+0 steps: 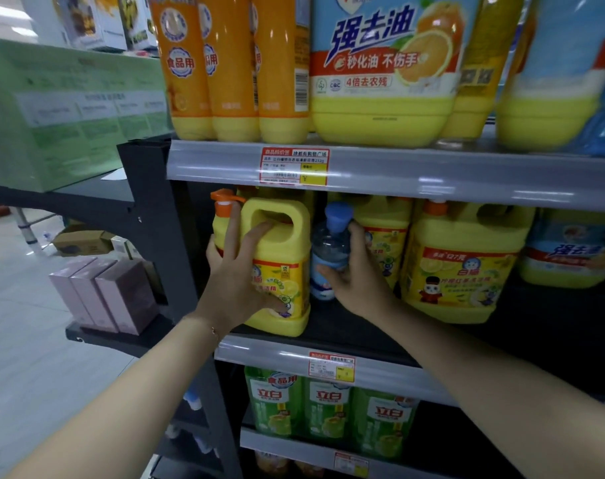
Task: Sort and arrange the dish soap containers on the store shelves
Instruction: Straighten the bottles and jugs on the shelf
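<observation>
Here, directly below the upper price tag (294, 166), the yellow jug (283, 236) stands upright, gripped by the left hand (238, 274), with fingers spread over its side and handle opening and the thumb low on the label. Below and slightly right of the tag, the right hand (356, 278) curls round a small blue-capped bottle (330, 247), wedged between that jug and a second yellow jug (463, 264) further right. Orange bottles (232, 63) stand above and left of the tag, green bottles (276, 402) well below it, and pink boxes (104, 295) below, far left.
</observation>
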A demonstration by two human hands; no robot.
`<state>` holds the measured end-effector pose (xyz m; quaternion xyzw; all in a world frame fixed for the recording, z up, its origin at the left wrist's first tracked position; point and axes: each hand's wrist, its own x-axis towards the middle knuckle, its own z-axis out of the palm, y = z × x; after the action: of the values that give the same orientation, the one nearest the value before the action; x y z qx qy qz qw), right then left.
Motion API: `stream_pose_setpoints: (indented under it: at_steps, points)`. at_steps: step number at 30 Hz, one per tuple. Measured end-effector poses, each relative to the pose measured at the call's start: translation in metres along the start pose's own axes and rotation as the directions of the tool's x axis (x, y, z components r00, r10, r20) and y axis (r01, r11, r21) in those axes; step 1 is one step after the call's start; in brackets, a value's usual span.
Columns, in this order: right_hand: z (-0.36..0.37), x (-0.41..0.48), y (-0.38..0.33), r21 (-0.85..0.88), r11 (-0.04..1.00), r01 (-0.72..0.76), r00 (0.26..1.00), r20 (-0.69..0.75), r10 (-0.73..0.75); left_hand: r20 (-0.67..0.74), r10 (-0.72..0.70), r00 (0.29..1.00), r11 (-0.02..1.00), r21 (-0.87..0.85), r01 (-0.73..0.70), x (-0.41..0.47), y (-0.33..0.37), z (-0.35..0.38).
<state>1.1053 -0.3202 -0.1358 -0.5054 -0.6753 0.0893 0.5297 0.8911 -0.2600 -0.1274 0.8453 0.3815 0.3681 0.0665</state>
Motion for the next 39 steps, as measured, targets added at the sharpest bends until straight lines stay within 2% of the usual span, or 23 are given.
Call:
stream_pose_setpoints:
  at_steps: [4,6,10,13,15,16,17,19,21,23,26,31,36,39]
  points:
    - [-0.022,-0.024,-0.01,-0.261,0.957,0.125,0.992,0.064,-0.112,0.0,-0.014,1.0,1.0,0.028,0.014,0.011,0.008,0.011]
    - [-0.03,-0.032,-0.02,-0.325,0.934,0.146,0.989,0.07,-0.13,0.016,-0.063,0.998,0.997,0.04,0.062,0.017,0.014,0.019]
    - [-0.05,-0.038,-0.044,-0.322,0.932,0.167,0.982,0.141,-0.127,0.117,-0.17,0.979,0.969,0.198,0.145,0.028,0.032,0.027]
    - [-0.068,-0.033,-0.065,-0.269,0.947,0.175,0.967,0.226,-0.114,0.214,-0.267,0.94,0.953,0.203,0.224,0.031,0.04,0.015]
    - [-0.081,-0.031,-0.08,-0.206,0.963,0.172,0.953,0.283,-0.109,0.208,-0.233,0.95,0.962,0.194,0.193,0.022,0.046,0.003]
    - [-0.088,-0.03,-0.087,-0.177,0.967,0.182,0.948,0.294,-0.124,0.182,-0.155,0.971,0.975,0.184,0.121,0.013,0.051,-0.003]
    - [-0.095,-0.031,-0.094,-0.153,0.97,0.188,0.946,0.295,-0.137,0.149,-0.048,0.988,0.99,0.141,0.027,0.003,0.059,-0.008]
    - [-0.11,-0.033,-0.108,-0.127,0.971,0.204,0.947,0.277,-0.163,0.113,0.106,0.988,0.991,-0.091,-0.095,-0.016,0.08,-0.017]
    - [-0.126,-0.037,-0.121,-0.089,0.963,0.253,0.941,0.255,-0.223,0.154,0.138,0.978,0.917,-0.392,-0.067,-0.025,0.11,-0.025]
    - [-0.144,-0.039,-0.134,-0.056,0.957,0.286,0.935,0.235,-0.266,0.225,0.141,0.964,0.846,-0.534,0.001,-0.026,0.144,-0.029]
    - [-0.179,-0.043,-0.15,-0.012,0.954,0.3,0.937,0.191,-0.292,0.232,0.163,0.959,0.764,-0.645,0.026,-0.018,0.192,-0.028]
    - [-0.254,-0.062,-0.159,0.045,0.95,0.31,0.946,0.09,-0.313,0.143,0.197,0.97,0.632,-0.775,-0.014,-0.005,0.27,-0.015]
    - [-0.321,-0.086,-0.156,0.128,0.958,0.256,0.961,-0.14,-0.238,0.027,0.174,0.984,0.574,-0.815,-0.079,0.002,0.355,0.017]
    - [-0.355,-0.097,-0.154,0.038,0.972,0.23,0.954,-0.209,-0.217,-0.019,0.165,0.986,0.524,-0.845,-0.104,0.015,0.399,0.028]
